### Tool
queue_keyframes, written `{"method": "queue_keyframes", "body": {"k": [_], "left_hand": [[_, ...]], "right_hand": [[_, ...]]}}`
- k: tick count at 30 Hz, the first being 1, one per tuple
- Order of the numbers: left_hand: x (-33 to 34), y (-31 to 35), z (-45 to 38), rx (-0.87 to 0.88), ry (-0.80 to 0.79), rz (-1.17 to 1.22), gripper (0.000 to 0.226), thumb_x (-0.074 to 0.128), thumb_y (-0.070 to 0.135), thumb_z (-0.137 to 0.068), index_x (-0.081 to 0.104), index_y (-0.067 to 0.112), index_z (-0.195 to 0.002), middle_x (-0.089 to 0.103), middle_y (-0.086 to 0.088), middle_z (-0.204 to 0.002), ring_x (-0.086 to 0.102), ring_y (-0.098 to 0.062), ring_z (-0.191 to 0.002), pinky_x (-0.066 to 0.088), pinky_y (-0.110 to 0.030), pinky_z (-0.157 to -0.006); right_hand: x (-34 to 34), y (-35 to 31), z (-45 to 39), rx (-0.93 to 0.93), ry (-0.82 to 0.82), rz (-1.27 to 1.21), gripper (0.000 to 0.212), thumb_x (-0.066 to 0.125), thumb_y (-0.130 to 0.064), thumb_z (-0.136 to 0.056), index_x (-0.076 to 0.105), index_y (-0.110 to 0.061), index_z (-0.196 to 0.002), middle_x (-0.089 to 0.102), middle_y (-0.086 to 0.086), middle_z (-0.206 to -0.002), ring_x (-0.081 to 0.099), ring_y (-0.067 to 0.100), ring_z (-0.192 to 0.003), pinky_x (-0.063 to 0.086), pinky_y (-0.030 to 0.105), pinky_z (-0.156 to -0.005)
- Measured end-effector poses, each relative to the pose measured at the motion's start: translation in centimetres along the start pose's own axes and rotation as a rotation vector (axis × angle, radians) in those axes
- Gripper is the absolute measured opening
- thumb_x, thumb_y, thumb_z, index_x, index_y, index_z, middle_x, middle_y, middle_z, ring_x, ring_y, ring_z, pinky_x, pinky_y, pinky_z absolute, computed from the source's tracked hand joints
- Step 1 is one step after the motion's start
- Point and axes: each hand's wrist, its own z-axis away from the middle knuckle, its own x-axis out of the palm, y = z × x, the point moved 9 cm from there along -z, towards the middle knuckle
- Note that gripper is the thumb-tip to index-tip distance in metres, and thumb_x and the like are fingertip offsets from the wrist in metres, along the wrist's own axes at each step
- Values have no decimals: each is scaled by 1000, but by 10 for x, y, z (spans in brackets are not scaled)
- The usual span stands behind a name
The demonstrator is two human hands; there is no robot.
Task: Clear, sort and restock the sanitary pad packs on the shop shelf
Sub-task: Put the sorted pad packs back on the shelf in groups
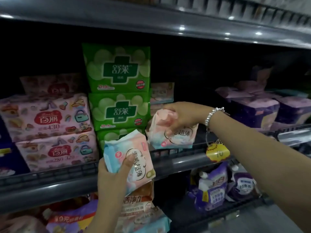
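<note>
Two soft, light pastel pad packs are gripped beside the green pack stack (117, 88): one pack (171, 130) by the right hand (181, 118) just right of it, another pack (131, 163) by the left hand (114, 179) below. Crinkly film likely slips; flat faces are best pinched.

Purple packs (262, 110) blurred, print unreadable; yellow price tag (218, 153) partly behind right forearm.

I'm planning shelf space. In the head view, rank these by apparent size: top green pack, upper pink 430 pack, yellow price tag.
1. upper pink 430 pack
2. top green pack, close, set farther back, so unsure
3. yellow price tag
</note>
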Motion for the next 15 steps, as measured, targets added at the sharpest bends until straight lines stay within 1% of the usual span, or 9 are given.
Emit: {"method": "queue_keyframes", "body": {"k": [2,4,7,9,10,12,13,15], "left_hand": [[-1,6,-2,25,10,8,68,81,39,-53,58,23,-115,70,-4,-104,70,-25,-92,56,-53,-84],[-1,8,-3,28,16,25,73,81,45,-48,58,25,-115,71,-3,-103,70,-25,-92,55,-54,-84],[-2,6,-2,23,25,27,72,80,45,-47,58,25,-112,70,-2,-103,69,-23,-92,55,-54,-84],[0,8,0,31,11,21,66,80,45,-47,59,28,-108,70,-1,-103,70,-23,-92,56,-53,-84],[2,8,1,32,3,17,62,80,45,-49,59,31,-105,71,0,-102,70,-23,-92,56,-52,-84],[4,5,1,19,-5,22,53,81,39,-55,58,33,-103,71,1,-101,71,-22,-90,57,-50,-81],[5,3,2,8,-5,34,53,80,36,-58,58,33,-105,71,0,-102,71,-22,-90,58,-49,-79],[5,0,2,-15,6,44,60,80,38,-54,58,30,-110,71,-1,-104,71,-24,-91,57,-51,-80]], "right_hand": [[6,1,0,14,-60,35,50,84,-32,-69,53,-31,-107,58,-14,-105,55,12,-98,44,26,-83],[13,2,2,37,-94,81,51,84,-31,-69,55,-28,-110,58,-11,-108,55,13,-100,44,27,-86],[16,-4,-1,29,42,119,53,85,-28,-69,59,-22,-114,62,-10,-104,58,15,-101,48,30,-88],[12,-9,-4,15,141,198,53,83,-32,-69,59,-23,-115,66,-7,-107,60,19,-103,49,36,-87],[10,-9,-6,11,182,245,52,81,-34,-70,59,-25,-115,66,-6,-109,59,20,-104,49,37,-86],[4,-9,-9,0,255,307,52,80,-36,-71,58,-28,-117,65,-5,-113,59,22,-106,48,34,-83],[3,-8,-12,-11,281,330,53,79,-36,-71,58,-29,-119,65,-5,-115,59,22,-107,47,33,-82],[7,-8,-18,-40,306,376,52,78,-37,-73,58,-29,-121,65,-4,-117,58,22,-108,45,31,-80]]}}
